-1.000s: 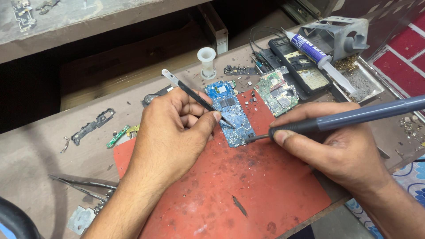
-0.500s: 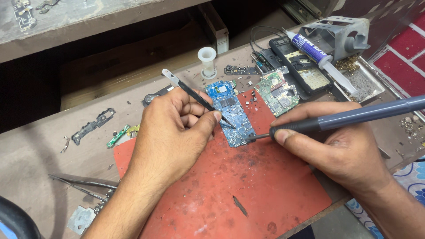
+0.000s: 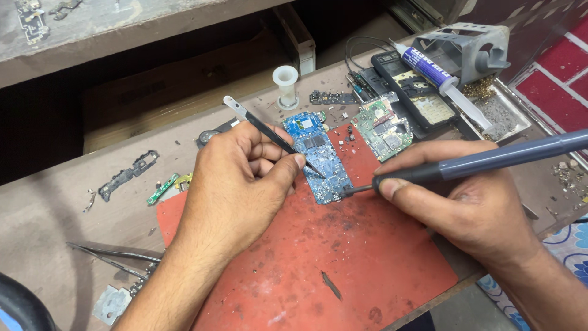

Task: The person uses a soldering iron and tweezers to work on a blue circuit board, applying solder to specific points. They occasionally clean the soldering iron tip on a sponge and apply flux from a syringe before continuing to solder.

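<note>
Left hand: the left hand (image 3: 236,190) was curled around black tweezers (image 3: 269,136), pinching them between thumb and fingers, the bare metal end pointing up and away.
Tweezers tip: it rested on the blue circuit board (image 3: 320,156), about midway along the board's length.
Right hand: the right hand (image 3: 471,205) was closed in a pen-like grip on a soldering iron (image 3: 484,162) with a smooth grey-blue barrel and a darker grip section.
Iron tip: the thin metal tip met the lower right corner of the blue board.
Blue circuit board: long, narrow and flat, studded with small dark chips and silvery pads; it lay at the top edge of the red mat (image 3: 343,263).
Red mat: matte, rubbery-looking, smudged with dark scorch and grime marks.
Green circuit board: a shorter green board (image 3: 383,125) with metal shields lay just right of the blue one, partly on the mat.
Metal tray: a shallow, dull tray (image 3: 511,116) at the far right held crumbly brownish residue and the clear nozzle of a glue tube (image 3: 432,70).
Phone frame: a black phone frame (image 3: 416,98) lay under the tube.
White spool: a small white plastic spool (image 3: 285,86) stood upright behind the boards.
Bench: a worn, dusty brown bench (image 3: 55,214) carried spare steel tweezers (image 3: 110,257) and loose metal scraps at the left.
</note>
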